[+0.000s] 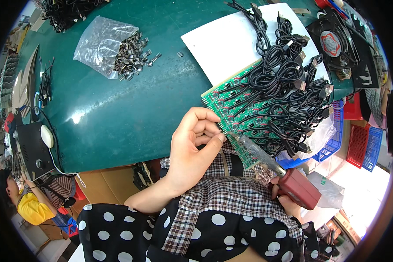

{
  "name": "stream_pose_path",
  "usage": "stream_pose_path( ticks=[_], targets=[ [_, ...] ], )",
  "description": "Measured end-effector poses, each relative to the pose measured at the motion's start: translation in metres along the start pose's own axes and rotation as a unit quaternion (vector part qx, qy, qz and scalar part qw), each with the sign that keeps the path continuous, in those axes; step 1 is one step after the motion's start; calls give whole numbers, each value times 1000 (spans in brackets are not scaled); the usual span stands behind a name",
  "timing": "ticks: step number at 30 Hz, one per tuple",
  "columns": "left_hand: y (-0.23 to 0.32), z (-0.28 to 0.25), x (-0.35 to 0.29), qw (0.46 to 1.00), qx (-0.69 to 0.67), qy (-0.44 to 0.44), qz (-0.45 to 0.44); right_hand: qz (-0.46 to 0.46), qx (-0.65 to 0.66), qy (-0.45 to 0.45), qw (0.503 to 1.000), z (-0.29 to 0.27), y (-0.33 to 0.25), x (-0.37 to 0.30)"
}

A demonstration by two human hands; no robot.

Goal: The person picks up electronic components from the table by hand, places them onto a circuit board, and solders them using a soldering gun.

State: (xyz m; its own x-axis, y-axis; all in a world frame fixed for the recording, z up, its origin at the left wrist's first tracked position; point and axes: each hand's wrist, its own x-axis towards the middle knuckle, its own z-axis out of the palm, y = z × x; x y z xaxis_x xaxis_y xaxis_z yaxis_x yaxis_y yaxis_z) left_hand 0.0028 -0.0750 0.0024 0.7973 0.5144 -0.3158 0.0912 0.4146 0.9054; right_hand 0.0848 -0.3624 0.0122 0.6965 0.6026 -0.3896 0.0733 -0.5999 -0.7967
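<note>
A panel of green circuit boards lies at a slant in front of me, with many black USB cables attached and bundled over it. At the panel's left edge is my left hand, its fingers closed in a pinch around something small and dark that I cannot make out. My right hand grips a dark red soldering gun, partly hidden behind its body. The gun's metal tip points at the panel edge, close to my left fingertips.
A clear plastic bag spills a heap of small metal parts on the green table. Under the cables lies a white board. A fan stands far right, a black control box at left. A person in yellow works nearby.
</note>
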Motion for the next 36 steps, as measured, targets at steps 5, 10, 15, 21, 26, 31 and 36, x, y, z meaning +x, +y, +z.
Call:
stream_pose_path(
  ticks=[5, 10, 15, 21, 26, 31, 36],
  targets=[
    [0, 0, 0, 1000, -1, 1, 3, 43, -51, -81, 994, -6, -4, 0],
    [-1, 0, 0, 1000, 3, 2, 2, -14, -15, -40, 999, -4, 3, 0],
    [-1, 0, 0, 1000, 4, 0, 3, -34, 37, -6, 999, -1, 0, -3],
    [8, -7, -2, 999, 40, 23, 20, 3, -7, -81, 997, -7, -19, 8],
    [38, -52, 28, 876, 445, 126, 141, -29, -19, -25, 999, 1, -27, 12],
    [57, -80, 71, 797, 563, 116, 187, 10, 64, -21, 998, 2, -30, 13],
    [62, -81, 88, 789, 582, 131, 150, 22, 67, -15, 997, -2, -25, 9]
  ],
)
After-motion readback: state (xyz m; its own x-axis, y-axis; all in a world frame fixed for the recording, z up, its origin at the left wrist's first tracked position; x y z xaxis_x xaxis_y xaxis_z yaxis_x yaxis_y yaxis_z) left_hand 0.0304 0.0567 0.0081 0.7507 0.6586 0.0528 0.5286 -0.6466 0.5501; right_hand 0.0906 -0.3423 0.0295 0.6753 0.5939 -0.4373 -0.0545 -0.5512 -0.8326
